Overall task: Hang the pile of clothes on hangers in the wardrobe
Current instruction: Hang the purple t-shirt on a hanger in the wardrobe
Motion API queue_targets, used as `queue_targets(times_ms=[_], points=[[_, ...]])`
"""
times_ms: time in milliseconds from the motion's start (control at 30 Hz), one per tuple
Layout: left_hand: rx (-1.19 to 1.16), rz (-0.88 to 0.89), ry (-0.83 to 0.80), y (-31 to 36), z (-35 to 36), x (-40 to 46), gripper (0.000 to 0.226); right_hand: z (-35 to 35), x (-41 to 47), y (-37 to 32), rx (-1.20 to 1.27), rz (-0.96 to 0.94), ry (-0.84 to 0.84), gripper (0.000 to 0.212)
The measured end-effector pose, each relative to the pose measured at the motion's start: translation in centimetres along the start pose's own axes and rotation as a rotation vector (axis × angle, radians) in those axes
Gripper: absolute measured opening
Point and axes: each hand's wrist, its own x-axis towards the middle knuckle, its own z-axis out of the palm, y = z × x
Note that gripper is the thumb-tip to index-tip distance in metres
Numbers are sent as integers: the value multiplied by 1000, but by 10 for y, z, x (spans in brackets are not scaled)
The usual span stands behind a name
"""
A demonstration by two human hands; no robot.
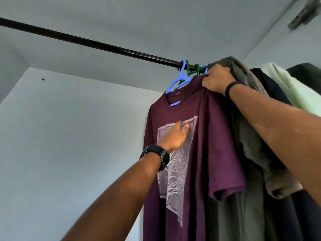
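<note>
Pale grey wardrobe walls and ceiling are filling the view from below, with a dark rail (97, 44) running across from the upper left toward the right. A maroon T-shirt (208, 136) with a pale tree print is hanging from a blue hanger (177, 80), whose hook is sitting over the rail just beside a green hanger (194, 71). The left hand (173, 136), with a black watch (156, 156) on its wrist, is lying flat on the print, its fingers straight and pressing on the cloth. The right hand (217, 80), wearing a thin black band (231, 87), is gripping the shirt's shoulder at the top, fingers curled round the fabric. Just behind it, an olive-grey garment (251, 136), a dark one (271, 87) and a pale green one (295, 91) are hanging close together along the rail.
</note>
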Motion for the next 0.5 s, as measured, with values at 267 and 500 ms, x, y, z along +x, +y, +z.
queue_targets(times_ms=[267, 500], points=[[-229, -25, 0, 30, -12, -40, 46, -12, -68, 12, 592, 231, 28, 32], [-458, -160, -37, 52, -12, -107, 44, -22, -170, 20, 696, 348, -65, 34]])
